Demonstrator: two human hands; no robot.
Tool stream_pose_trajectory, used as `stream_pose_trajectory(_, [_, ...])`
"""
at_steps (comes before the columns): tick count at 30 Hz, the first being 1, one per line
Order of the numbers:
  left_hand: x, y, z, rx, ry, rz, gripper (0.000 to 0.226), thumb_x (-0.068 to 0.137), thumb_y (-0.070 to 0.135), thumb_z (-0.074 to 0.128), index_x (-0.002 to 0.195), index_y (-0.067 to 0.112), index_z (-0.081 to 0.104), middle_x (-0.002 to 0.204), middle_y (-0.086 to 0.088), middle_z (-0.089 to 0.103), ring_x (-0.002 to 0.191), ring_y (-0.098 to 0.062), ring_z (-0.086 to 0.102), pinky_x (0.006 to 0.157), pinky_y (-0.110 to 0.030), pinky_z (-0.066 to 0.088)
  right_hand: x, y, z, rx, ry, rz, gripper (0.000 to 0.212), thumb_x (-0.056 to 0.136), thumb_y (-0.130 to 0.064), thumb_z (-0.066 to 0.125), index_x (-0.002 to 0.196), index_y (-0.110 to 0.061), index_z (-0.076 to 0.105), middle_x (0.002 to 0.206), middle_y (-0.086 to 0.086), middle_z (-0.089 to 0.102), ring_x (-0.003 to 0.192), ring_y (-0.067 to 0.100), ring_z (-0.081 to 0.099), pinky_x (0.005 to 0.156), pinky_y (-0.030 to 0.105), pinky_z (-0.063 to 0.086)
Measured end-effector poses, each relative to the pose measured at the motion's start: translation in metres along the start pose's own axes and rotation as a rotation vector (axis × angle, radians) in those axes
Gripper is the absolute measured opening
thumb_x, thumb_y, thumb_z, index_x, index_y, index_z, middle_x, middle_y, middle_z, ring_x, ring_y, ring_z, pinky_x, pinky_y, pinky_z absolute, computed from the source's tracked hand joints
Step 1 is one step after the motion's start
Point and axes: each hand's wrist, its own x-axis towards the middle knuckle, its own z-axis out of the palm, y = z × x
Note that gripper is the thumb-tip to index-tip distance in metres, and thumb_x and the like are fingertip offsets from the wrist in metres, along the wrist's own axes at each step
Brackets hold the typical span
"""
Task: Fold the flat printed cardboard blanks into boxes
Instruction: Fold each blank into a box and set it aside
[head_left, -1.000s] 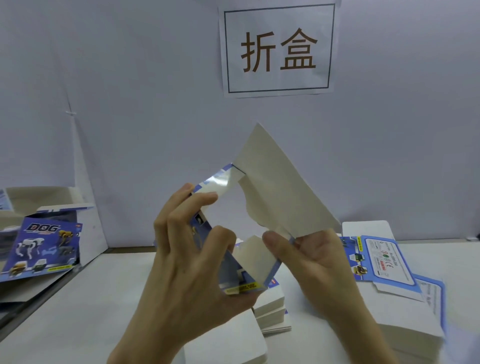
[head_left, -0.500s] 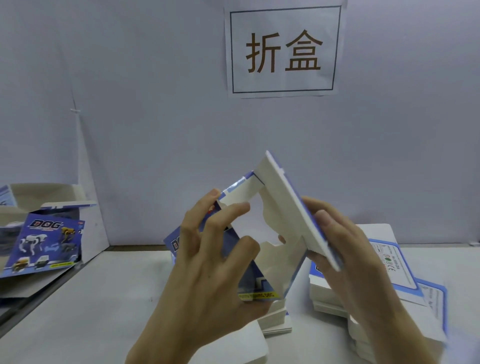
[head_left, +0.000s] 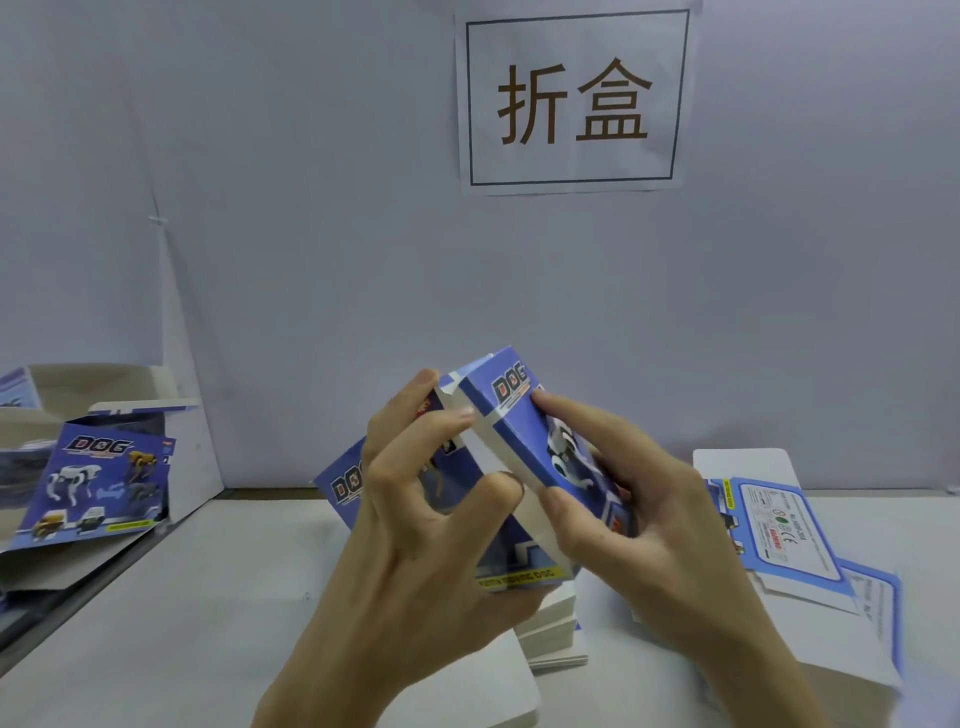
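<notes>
Blue-printed finished boxes (head_left: 98, 488) lay heaped at the left edge of the frame, probably set aside out of the way. At centre, the left hand (head_left: 415, 530) curled round the half-formed box (head_left: 519, 457), fingers behind and thumb on its white flap, holding it above the table (head_left: 156, 623) (likely so both sides stayed reachable). The right hand (head_left: 639, 514) clasped the printed face, thumb pressing the same flap, seemingly closing it. Flat blanks (head_left: 779, 525) sat stacked at lower right, within easy reach.

Blue box (head_left: 511, 447) printed "DOG", white inside; white sign (head_left: 571, 98) above it bears brown characters, dark frame.
</notes>
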Motion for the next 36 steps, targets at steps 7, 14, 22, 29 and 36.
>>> stream_pose_trajectory(7, [-0.003,-0.003,0.007,-0.066,0.049,0.031,0.043,0.074,0.041,0.079,0.097,0.023,0.047,0.137,0.0,0.02,0.141,-0.036,0.028,0.096,-0.052,0.048,0.001,0.002,0.007,-0.038,0.018,0.002,0.045,0.079,-0.04,0.069,0.121,-0.051,0.056,0.132,-0.022,0.047,0.122,-0.005,0.048,0.072,0.017,0.057])
stream_pose_trajectory(14, [-0.007,-0.012,0.012,-0.121,0.135,0.004,0.071,0.07,0.041,0.081,0.124,0.03,0.037,0.145,0.005,0.022,0.136,-0.044,0.033,0.105,-0.045,0.042,-0.001,-0.002,0.022,-0.325,0.022,-0.141,0.035,0.089,-0.049,0.061,0.12,-0.06,0.049,0.132,-0.028,0.026,0.125,-0.017,0.03,0.075,0.005,0.049])
stream_pose_trajectory(22, [-0.003,-0.002,0.01,-0.099,0.178,-0.055,0.074,0.067,0.035,0.081,0.125,0.029,0.036,0.141,0.0,0.02,0.133,-0.036,0.034,0.098,-0.05,0.047,-0.004,-0.001,0.026,-0.419,0.095,-0.216,0.042,0.084,-0.047,0.057,0.122,-0.064,0.049,0.126,-0.018,0.035,0.125,0.003,0.042,0.084,0.023,0.054])
stream_pose_trajectory(29, [0.01,-0.002,-0.014,0.07,0.071,-0.239,0.076,0.076,0.068,0.06,0.124,0.011,0.045,0.139,-0.014,0.036,0.135,-0.038,0.029,0.118,-0.026,0.015,-0.001,0.006,0.015,-0.318,0.044,-0.29,0.054,0.077,-0.028,0.065,0.126,-0.041,0.05,0.139,-0.001,0.032,0.141,0.012,0.027,0.098,0.016,0.043])
stream_pose_trajectory(36, [0.016,-0.001,-0.038,-0.321,0.126,-0.313,0.069,0.079,0.046,0.071,0.136,0.02,0.042,0.143,0.001,0.045,0.13,-0.026,0.046,0.096,-0.036,0.046,0.004,-0.002,-0.001,-0.141,0.303,-0.425,0.041,0.087,-0.02,0.054,0.125,-0.036,0.056,0.129,-0.007,0.058,0.123,0.02,0.054,0.097,0.026,0.045])
